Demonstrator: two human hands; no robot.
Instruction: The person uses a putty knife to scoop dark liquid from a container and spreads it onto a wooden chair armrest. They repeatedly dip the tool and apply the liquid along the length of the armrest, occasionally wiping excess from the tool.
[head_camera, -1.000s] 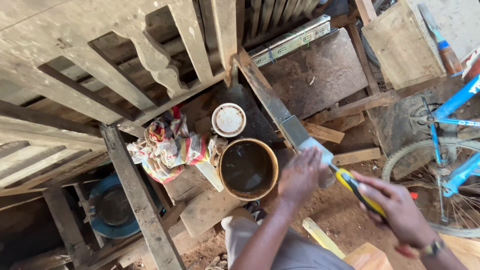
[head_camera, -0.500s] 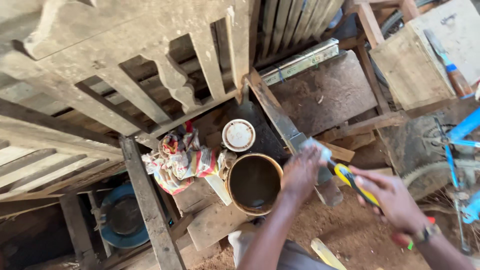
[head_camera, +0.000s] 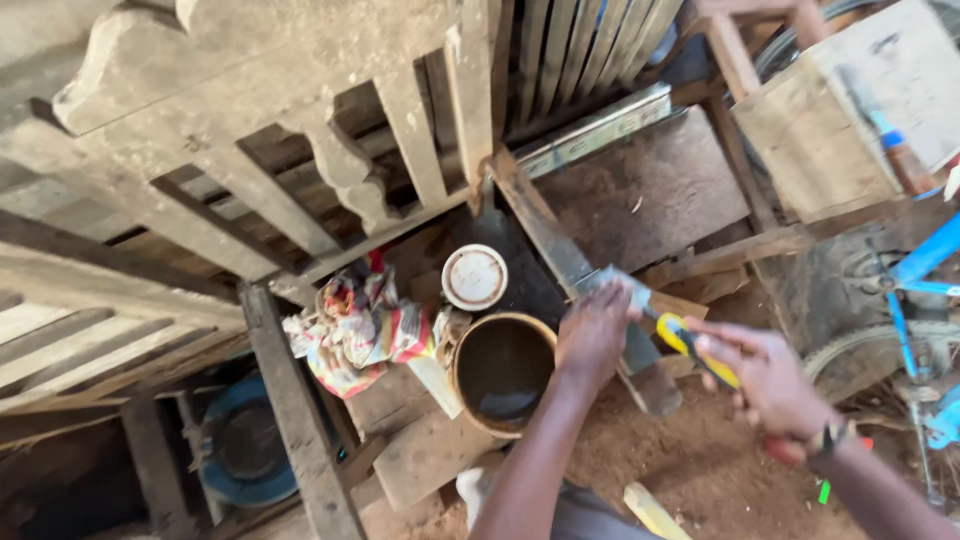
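My left hand (head_camera: 595, 335) grips the lower part of a long wooden strip (head_camera: 560, 250) that slants up and left toward the wooden frame. Just right of it, my right hand (head_camera: 765, 385) holds a yellow and black handled tool (head_camera: 690, 345), its tip pointing at the strip beside my left fingers. A grey metal piece (head_camera: 615, 283) lies against the strip above my left hand. Left of my left forearm stands an open round tin (head_camera: 503, 372) with dark liquid inside.
A round white lid (head_camera: 474, 277) and a bundle of patterned rags (head_camera: 362, 330) lie left of the tin. Carved wooden slats (head_camera: 340, 170) fill the upper left. A blue bicycle frame and wheel (head_camera: 905, 320) stand at right, a blue basin (head_camera: 240, 455) lower left.
The view has shifted so everything sits a little lower and further right. Both hands stay on the strip and the tool, with my right hand drawn slightly closer to my left.
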